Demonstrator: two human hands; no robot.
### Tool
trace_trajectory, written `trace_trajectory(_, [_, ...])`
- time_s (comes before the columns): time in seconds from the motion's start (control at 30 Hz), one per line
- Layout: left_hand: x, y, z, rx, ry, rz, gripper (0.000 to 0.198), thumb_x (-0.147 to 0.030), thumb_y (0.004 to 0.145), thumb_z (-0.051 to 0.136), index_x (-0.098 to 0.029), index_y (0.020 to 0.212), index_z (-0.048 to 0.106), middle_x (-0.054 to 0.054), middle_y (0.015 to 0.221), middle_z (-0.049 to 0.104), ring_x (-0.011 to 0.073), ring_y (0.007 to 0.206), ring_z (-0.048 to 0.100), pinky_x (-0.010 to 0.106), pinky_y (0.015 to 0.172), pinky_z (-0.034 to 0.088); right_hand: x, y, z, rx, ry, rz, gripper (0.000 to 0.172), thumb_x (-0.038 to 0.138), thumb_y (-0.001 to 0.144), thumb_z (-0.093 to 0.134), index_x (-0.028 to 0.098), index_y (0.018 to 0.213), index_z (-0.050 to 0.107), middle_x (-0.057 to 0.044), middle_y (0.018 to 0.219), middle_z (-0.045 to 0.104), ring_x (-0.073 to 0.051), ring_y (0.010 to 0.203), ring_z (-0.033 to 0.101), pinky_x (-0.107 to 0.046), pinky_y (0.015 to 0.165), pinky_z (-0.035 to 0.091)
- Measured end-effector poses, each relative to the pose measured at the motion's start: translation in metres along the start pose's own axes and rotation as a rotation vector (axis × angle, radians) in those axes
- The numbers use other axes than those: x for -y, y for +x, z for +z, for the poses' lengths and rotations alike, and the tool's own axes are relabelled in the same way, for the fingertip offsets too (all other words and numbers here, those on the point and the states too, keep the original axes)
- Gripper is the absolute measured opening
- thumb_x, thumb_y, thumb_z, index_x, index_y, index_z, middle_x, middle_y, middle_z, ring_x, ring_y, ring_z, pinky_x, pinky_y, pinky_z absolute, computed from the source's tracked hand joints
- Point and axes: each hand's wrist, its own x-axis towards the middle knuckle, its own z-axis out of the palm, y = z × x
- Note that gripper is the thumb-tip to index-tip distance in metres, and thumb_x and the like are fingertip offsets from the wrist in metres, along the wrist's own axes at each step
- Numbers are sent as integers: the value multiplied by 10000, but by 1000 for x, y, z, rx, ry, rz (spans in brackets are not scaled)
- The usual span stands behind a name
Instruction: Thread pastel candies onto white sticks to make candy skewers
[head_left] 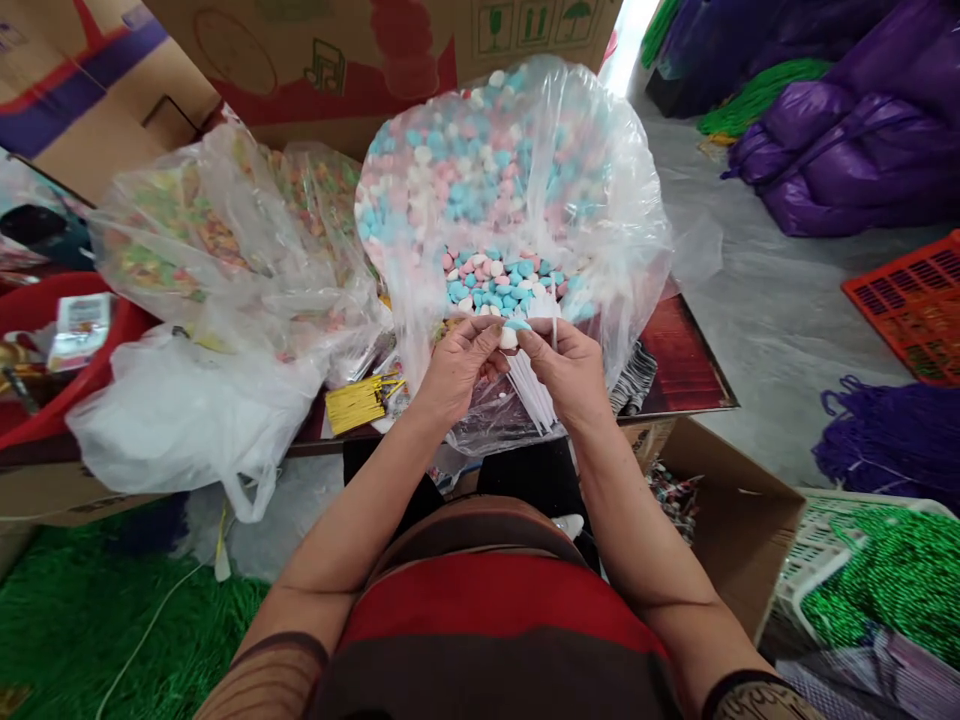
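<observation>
Both hands meet at the table's front, in front of a big clear bag (630,200) of pink, blue and white candies (495,285). Between the fingertips of my left hand (461,365) and my right hand (566,365) is a small blue and white candy (514,334), pinched from both sides. A thin white stick (554,300) stands up by my right fingers; whether they grip it I cannot tell. More white sticks (534,395) lie just below my hands on clear plastic. Left of my left hand is a bundle of yellow twist ties (354,405).
Bags of gummy-like sweets (187,220) and a white plastic bag (187,410) lie to the left, beside a red basin (124,335). A cardboard box (315,70) stands behind. At right are an open carton (739,510) and a white basket (802,570) of green cord.
</observation>
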Motion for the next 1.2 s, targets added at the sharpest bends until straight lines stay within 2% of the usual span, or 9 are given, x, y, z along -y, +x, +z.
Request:
trace_trajectory(0.17, [3,-14,-6,-9,49,75,490,-474,664,922,-178,903,612,-42,681,648,87,583,622,192,508,445,3,-9,5,-40,-14,10,367,541,739,796,204,857,711,22,683,630,-101,562,501,-214,475,365])
trace_trajectory(0.3, [4,-22,-17,-10,38,66,428,-444,683,908,-184,900,647,-35,734,666,87,647,625,199,568,468,3,-14,9,-6,34,37,386,567,744,801,203,833,708,28,633,610,-97,509,472,-223,451,353])
trace_trajectory(0.47, [7,-27,-21,-35,128,172,383,-457,712,886,-187,884,676,-21,826,694,102,763,628,229,718,516,6,-21,13,59,-71,20,344,540,762,792,201,803,746,32,608,578,-109,563,491,-231,491,356])
trace_trajectory(0.6, [7,-27,-21,-68,198,206,327,-412,757,858,-193,862,640,-34,763,643,88,696,575,213,664,482,4,-25,13,144,-23,67,363,543,806,731,194,893,778,38,593,547,-96,521,432,-238,480,315])
trace_trajectory(0.7, [5,-26,-22,-68,138,226,349,-370,734,882,-203,892,619,-45,768,628,80,694,577,201,650,474,2,-28,11,190,-33,68,399,567,815,725,196,951,779,29,618,562,-101,529,438,-239,481,316])
trace_trajectory(0.83, [5,-28,-27,17,39,129,433,-442,710,902,-203,996,682,-26,798,672,84,688,605,208,629,479,4,-29,11,220,-19,42,403,567,778,788,189,919,768,12,682,609,-107,596,504,-231,514,360])
trace_trajectory(0.93, [7,-30,-30,55,-5,47,474,-509,674,912,-185,968,728,-12,798,698,85,667,606,211,597,466,6,-27,11,228,-25,71,400,572,780,788,180,847,748,14,663,602,-99,583,493,-225,505,355])
trace_trajectory(1.07, [9,-33,-30,-16,10,25,384,-379,654,934,-181,908,725,-35,752,697,71,639,601,199,592,455,6,-25,10,268,-38,115,435,604,767,793,175,800,725,15,641,605,-84,528,442,-225,471,330])
trace_trajectory(1.2, [2,-33,-28,-101,-110,-38,255,-257,691,873,-176,854,695,-40,718,695,68,600,615,191,552,432,4,-28,9,241,19,105,463,637,801,756,193,936,749,7,714,660,-69,493,394,-225,450,302])
